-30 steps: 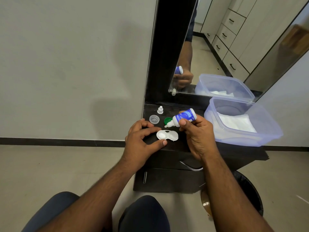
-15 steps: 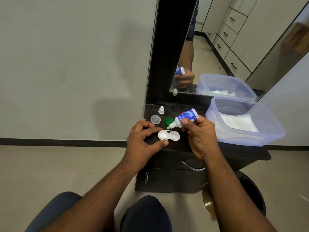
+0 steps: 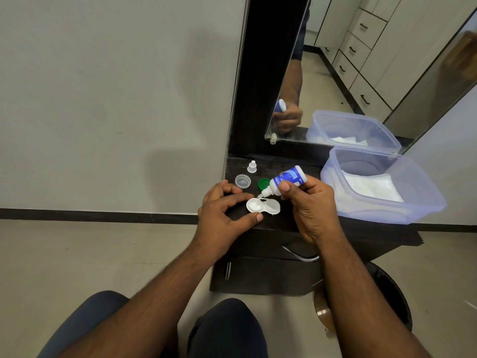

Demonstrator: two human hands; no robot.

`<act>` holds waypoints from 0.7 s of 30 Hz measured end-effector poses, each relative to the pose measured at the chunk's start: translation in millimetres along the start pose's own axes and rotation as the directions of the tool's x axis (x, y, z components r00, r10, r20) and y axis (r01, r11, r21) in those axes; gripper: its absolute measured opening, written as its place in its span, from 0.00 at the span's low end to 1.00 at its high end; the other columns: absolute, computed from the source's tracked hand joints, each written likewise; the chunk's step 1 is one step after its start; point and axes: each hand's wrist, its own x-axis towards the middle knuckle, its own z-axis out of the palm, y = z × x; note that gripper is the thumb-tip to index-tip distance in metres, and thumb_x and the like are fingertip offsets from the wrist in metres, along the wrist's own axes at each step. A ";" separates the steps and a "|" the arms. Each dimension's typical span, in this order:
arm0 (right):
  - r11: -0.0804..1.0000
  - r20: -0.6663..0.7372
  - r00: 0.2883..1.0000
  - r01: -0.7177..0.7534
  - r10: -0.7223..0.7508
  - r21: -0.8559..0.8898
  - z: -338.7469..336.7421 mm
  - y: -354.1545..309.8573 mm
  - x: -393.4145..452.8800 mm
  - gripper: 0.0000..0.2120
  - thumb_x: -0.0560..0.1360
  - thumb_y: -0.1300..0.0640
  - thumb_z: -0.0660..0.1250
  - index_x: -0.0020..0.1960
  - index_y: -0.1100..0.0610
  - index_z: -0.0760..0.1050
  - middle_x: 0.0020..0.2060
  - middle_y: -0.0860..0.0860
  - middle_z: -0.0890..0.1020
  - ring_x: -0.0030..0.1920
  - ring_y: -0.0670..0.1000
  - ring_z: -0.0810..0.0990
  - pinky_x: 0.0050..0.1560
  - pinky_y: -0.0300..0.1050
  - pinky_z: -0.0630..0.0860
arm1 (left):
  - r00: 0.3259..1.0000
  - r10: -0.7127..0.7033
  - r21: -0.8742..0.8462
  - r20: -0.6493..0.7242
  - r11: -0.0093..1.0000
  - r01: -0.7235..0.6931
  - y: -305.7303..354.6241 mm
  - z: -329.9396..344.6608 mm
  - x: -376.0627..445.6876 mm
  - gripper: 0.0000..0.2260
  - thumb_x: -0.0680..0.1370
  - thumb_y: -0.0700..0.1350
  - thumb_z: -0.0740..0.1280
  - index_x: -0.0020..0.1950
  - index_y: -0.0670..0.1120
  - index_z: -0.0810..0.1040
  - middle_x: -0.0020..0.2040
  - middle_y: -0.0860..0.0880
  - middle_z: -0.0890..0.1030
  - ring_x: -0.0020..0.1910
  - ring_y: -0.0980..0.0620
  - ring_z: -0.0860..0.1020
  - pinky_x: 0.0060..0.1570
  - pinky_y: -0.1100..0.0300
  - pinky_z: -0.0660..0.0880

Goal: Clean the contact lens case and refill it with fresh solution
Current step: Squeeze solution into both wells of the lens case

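Lens case (image 3: 263, 205): white, two wells, both uncapped; lies on the dark cabinet top (image 3: 284, 218) near its front edge, between the two hands.
Cabinet top: dark, below a mirror (image 3: 361, 73).
Plastic tub (image 3: 413, 202): translucent, right end of the top, white tissue inside.
Right hand (image 3: 309, 208): closed around the solution bottle, thumb pressing its side.
Left hand (image 3: 222, 210): partly open, holds nothing; forefinger and thumb tips bracket the case's left well.
Solution bottle (image 3: 286, 180): blue label, tilted, nozzle down-left, tip just above the case's left well.
Clear cap (image 3: 243, 181): on the top, behind the left hand.
Green cap (image 3: 263, 183): beside the clear cap, partly behind the bottle.
Bottle cap (image 3: 252, 167): small, white, upright, farthest back.
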 end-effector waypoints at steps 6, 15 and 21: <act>1.000 0.003 1.000 0.009 -0.009 -0.015 0.8 -1.2 -1.3 0.15 0.62 0.55 0.74 0.48 0.57 0.81 0.41 0.52 0.86 0.43 0.48 0.84 0.42 0.37 0.78 | 1.000 0.000 0.001 0.000 1.000 0.000 0.4 0.4 -0.8 0.19 0.66 0.58 0.74 0.56 0.55 0.83 0.53 0.63 0.73 0.66 0.55 0.68 0.62 0.44 0.71; 0.999 0.028 0.999 0.031 -0.031 -0.011 2.2 -3.0 -3.1 0.13 0.61 0.55 0.74 0.45 0.56 0.81 0.38 0.48 0.86 0.42 0.48 0.85 0.42 0.37 0.78 | 1.000 0.020 -0.032 -0.021 0.999 -0.020 -1.0 1.4 0.2 0.21 0.64 0.62 0.72 0.54 0.55 0.84 0.52 0.61 0.74 0.65 0.51 0.71 0.61 0.43 0.71; 0.999 0.043 0.998 0.041 -0.040 -0.011 0.9 -3.0 -2.8 0.13 0.61 0.55 0.73 0.45 0.56 0.80 0.37 0.48 0.86 0.42 0.48 0.85 0.42 0.37 0.79 | 1.000 0.015 -0.027 -0.020 1.000 -0.016 -1.0 2.6 0.8 0.21 0.64 0.62 0.72 0.54 0.56 0.83 0.52 0.63 0.74 0.65 0.52 0.71 0.61 0.43 0.71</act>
